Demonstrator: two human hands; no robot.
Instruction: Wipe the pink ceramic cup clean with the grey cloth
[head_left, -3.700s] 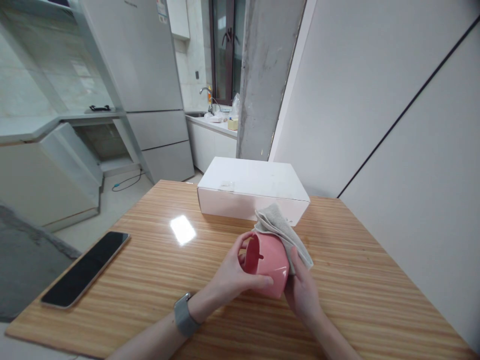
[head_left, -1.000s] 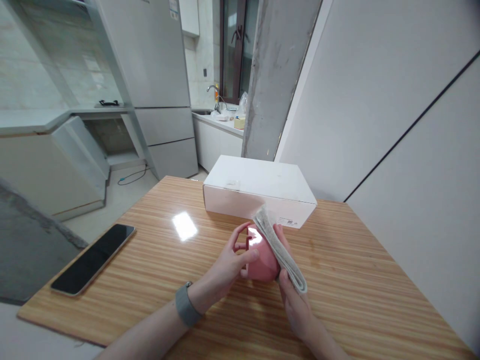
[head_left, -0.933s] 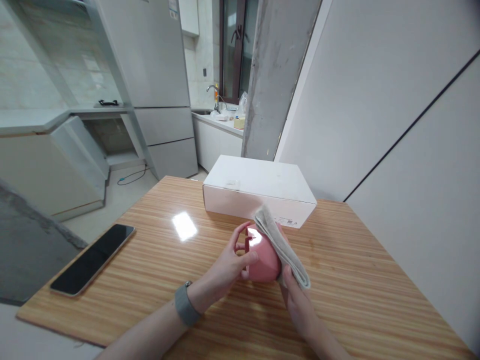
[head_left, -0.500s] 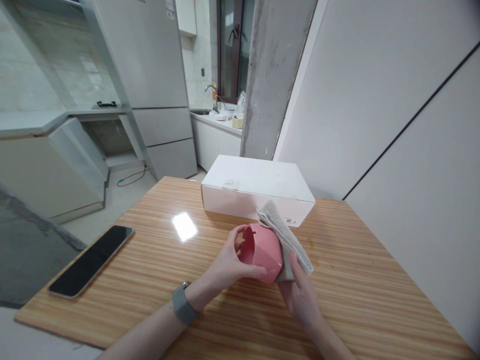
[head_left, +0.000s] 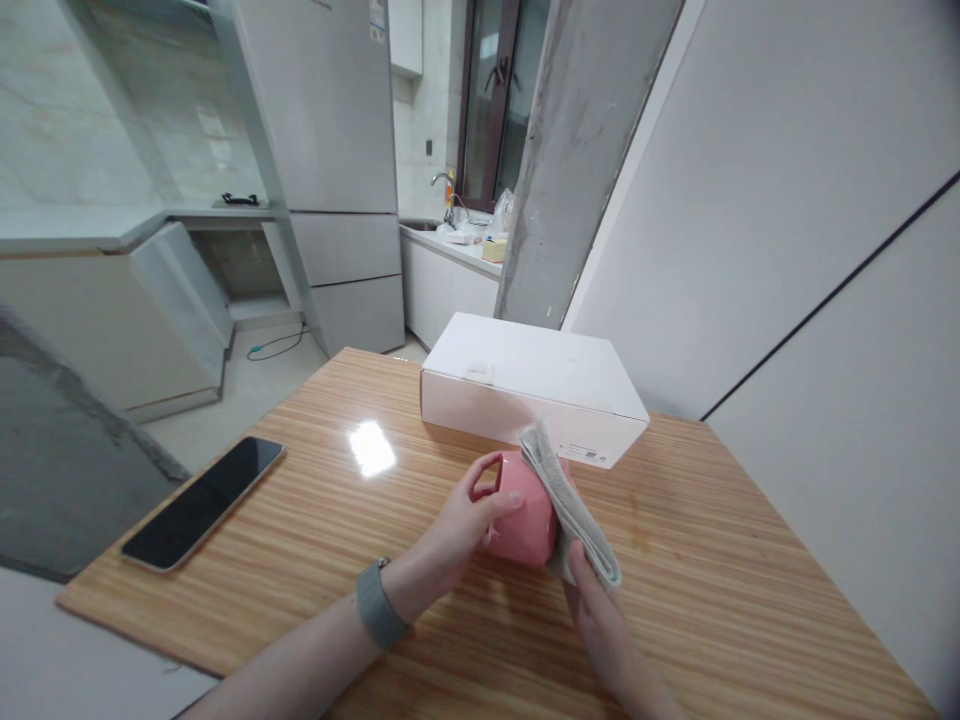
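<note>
Tilted on its side above the table is a pink, hollow, faceted pot, its opening toward the left. My left hand grips it at the rim, thumb on the outer wall and fingers at the opening. A folded grey cloth lies against the pot's right side and covers part of it. My right hand holds the cloth, with the thumb on its near face; the other fingers are mostly hidden behind. A grey watch band is on my left wrist.
Behind my hands a white closed box stands on the wood-grain table. A dark-screened phone lies near the left edge. A white wall borders the right; a refrigerator stands beyond the table.
The pot has turned, so its opening shows less. My left thumb sits higher on its wall, and the cloth has tilted a little steeper. The whole view has shifted slightly.
</note>
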